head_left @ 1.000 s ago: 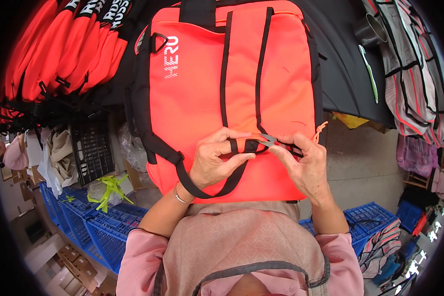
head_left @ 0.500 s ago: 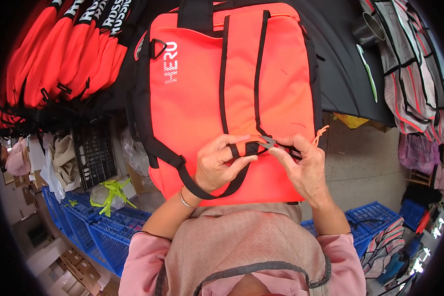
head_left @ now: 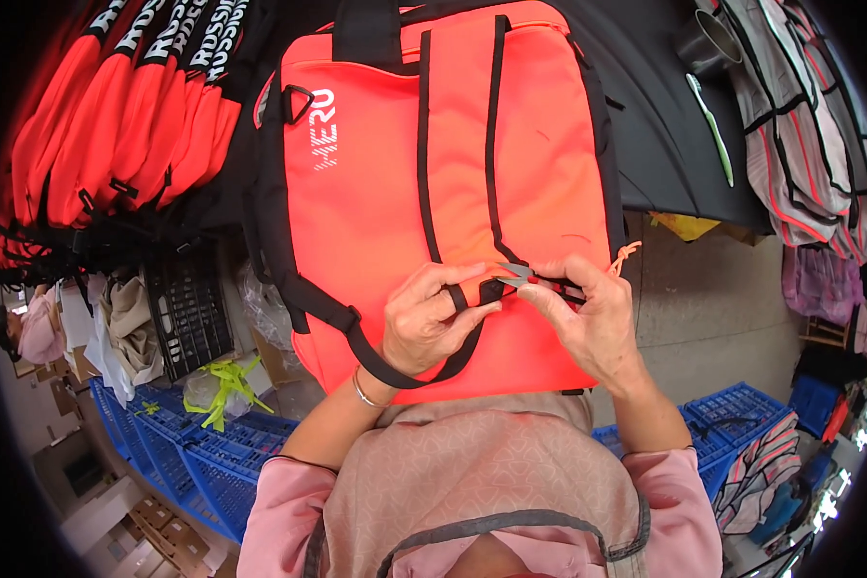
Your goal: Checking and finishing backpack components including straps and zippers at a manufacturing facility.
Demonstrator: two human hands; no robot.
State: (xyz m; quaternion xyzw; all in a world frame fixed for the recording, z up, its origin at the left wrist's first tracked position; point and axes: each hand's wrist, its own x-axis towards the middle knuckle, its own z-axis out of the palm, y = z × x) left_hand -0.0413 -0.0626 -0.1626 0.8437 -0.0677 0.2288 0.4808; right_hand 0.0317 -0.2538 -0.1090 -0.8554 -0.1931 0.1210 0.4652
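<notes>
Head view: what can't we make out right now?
All in the head view:
- Snips: most of the handles, covered by the right hand.
- Orange strap end: the part inside the left hand, hidden by its fingers.
- Orange bag: underside, hidden by the bag itself.
- Black carry handle: top, cut off by the upper edge.

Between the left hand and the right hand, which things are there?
The head view shows the strap's black end and the snips' metal blades between the left hand and right hand, over the orange bag.
</notes>
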